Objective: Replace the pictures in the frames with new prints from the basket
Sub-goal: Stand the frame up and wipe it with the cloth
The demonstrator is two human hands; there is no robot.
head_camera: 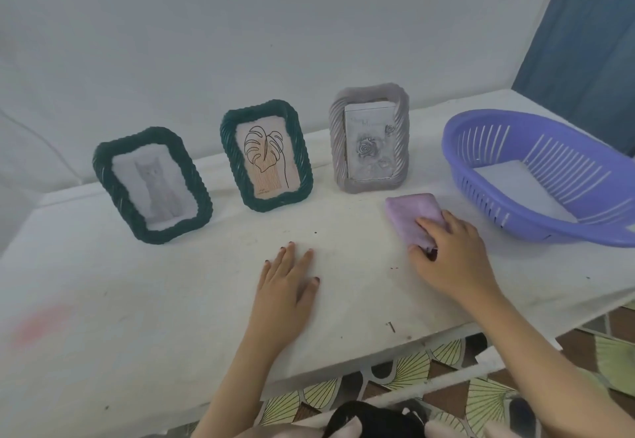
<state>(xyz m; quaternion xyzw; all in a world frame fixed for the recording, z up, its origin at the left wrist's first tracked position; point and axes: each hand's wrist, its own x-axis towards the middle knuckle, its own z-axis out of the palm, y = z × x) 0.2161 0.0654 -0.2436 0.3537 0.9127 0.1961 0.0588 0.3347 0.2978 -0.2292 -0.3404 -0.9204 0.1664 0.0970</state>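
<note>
Three picture frames stand upright in a row on the white table (137, 300). The left dark green frame (151, 185) shows a pale cat picture. A second dark green frame (266, 155) in the middle holds a leaf line drawing. The grey frame (371, 137) on the right holds a grey rose print. A purple basket (543, 176) sits at the far right with a white print (515, 183) lying flat inside. My left hand (288, 286) rests flat on the table. My right hand (450, 255) holds a folded lilac cloth (409, 214) against the tabletop, in front of the grey frame.
A white wall rises right behind the frames. A blue curtain (591, 25) hangs at the far right. The table's front edge runs diagonally below my arms, with patterned floor tiles (446, 386) beneath. A faint pink stain (41, 324) marks the table at the left.
</note>
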